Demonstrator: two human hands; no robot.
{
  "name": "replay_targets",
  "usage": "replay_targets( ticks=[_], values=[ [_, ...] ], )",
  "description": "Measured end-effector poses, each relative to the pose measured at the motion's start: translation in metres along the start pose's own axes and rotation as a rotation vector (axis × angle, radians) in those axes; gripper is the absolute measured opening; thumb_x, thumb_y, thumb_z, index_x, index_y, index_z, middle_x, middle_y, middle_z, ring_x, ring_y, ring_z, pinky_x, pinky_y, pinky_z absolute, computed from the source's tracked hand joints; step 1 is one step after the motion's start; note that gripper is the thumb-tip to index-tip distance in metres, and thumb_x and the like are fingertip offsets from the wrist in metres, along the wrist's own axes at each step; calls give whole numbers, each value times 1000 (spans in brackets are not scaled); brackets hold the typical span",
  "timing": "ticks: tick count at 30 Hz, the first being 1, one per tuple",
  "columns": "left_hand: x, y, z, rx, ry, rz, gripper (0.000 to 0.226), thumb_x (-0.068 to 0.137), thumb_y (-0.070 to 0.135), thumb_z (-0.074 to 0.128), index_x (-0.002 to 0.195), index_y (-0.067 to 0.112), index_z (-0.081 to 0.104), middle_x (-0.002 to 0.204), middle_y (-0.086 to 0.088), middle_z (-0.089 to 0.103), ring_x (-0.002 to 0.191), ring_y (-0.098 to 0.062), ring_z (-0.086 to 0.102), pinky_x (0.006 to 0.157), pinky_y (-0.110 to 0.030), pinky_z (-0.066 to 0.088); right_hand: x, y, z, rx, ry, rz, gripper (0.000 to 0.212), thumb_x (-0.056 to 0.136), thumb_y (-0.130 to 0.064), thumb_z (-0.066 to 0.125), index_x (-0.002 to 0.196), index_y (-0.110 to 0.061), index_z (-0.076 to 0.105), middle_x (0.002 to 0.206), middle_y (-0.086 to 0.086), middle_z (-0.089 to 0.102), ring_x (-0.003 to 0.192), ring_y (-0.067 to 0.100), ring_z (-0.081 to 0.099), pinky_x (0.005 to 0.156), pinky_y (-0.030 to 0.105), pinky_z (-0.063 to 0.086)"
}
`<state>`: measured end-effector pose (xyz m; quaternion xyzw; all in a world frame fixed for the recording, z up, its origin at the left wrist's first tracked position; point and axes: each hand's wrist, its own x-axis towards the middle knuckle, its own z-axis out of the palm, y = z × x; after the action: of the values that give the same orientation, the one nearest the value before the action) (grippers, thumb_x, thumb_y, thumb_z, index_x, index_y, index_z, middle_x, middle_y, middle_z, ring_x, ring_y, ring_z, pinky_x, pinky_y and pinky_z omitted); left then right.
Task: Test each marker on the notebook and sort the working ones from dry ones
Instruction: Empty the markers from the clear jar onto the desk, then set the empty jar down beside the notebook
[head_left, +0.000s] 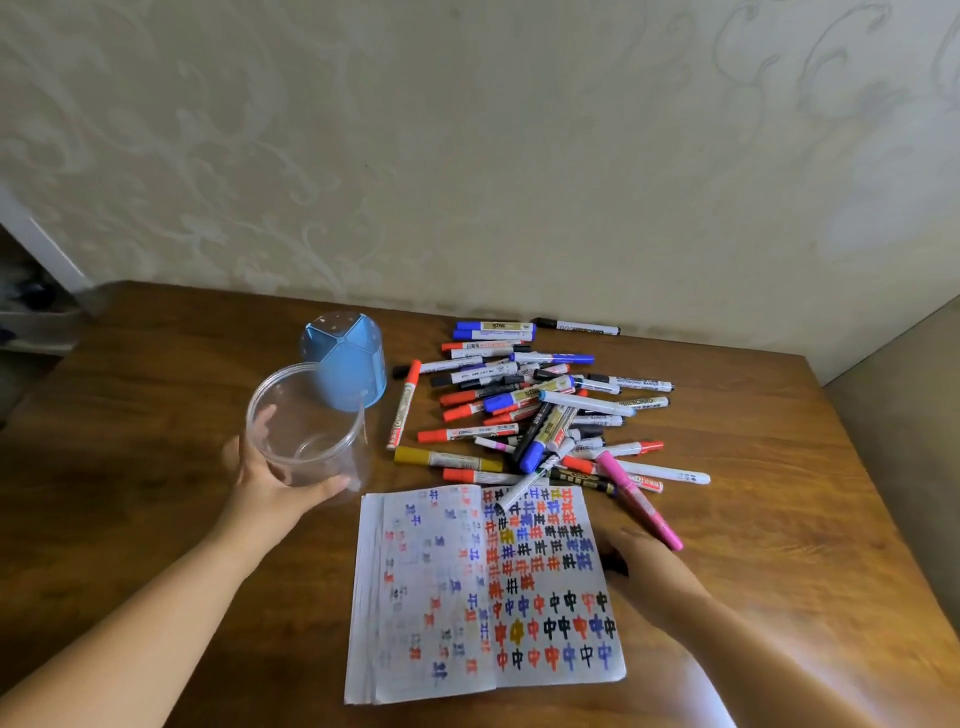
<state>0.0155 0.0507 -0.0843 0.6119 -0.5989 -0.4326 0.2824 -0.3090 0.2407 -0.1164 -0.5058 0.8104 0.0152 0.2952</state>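
The notebook (485, 592) has white pages covered in rows of red, blue, black and yellow characters, fainter on its nine o'clock page. At twelve o'clock the marker pile (540, 410) mixes red, blue, black and white. A pink marker (640, 500) lies at two o'clock, a mustard-yellow marker (448, 459) beside it. The divided holder (347, 367) is light blue; the clear cup (307, 429) is colourless. The table (171, 525) is brown woodgrain.

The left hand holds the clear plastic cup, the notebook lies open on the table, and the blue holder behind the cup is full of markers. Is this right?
Not quite. In the head view the blue holder has no markers in it; the markers lie in a loose pile on the table, to its right. The rest stands: the left hand holds the clear plastic cup, and the notebook lies open.
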Motion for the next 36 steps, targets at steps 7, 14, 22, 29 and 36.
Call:
replay_targets(
  ticks=[7,14,22,29,36],
  values=[
    [12,5,1,-40,-10,-77,101,67,24,80,143,33,15,148,-3,24,133,-25,32,101,-44,35,9,-10,5,265,14,64,30,87,-20,64,117,-22,58,109,-7,64,86,3,57,70,17,49],
    [4,9,-2,-48,25,-29,93,66,21,81,140,22,25,145,-2,33,129,-22,37,96,-36,38,5,-34,-2,391,12,-107,39,89,-15,59,116,-41,52,112,-13,58,103,5,56,92,31,50],
    [-16,11,-15,-113,-16,65,97,58,35,80,138,27,27,142,4,36,124,-13,39,93,-31,39,7,-97,26,-27,-246,-488,56,99,-32,44,148,-40,18,155,-21,10,145,12,1,118,41,7],
    [-30,18,-15,-202,-124,50,96,54,38,85,133,33,30,136,11,39,120,-8,42,97,-29,39,21,-111,51,-335,-184,-468,66,99,-41,38,147,-43,-7,155,-18,-18,134,23,-30,105,44,-19],
    [-35,2,22,-183,-213,21,95,63,17,82,138,29,25,136,11,34,125,-8,34,98,-26,34,31,-118,58,-326,-154,-410,68,96,-53,35,146,-44,-10,154,-17,-21,141,29,-24,114,48,-12]
  ],
)
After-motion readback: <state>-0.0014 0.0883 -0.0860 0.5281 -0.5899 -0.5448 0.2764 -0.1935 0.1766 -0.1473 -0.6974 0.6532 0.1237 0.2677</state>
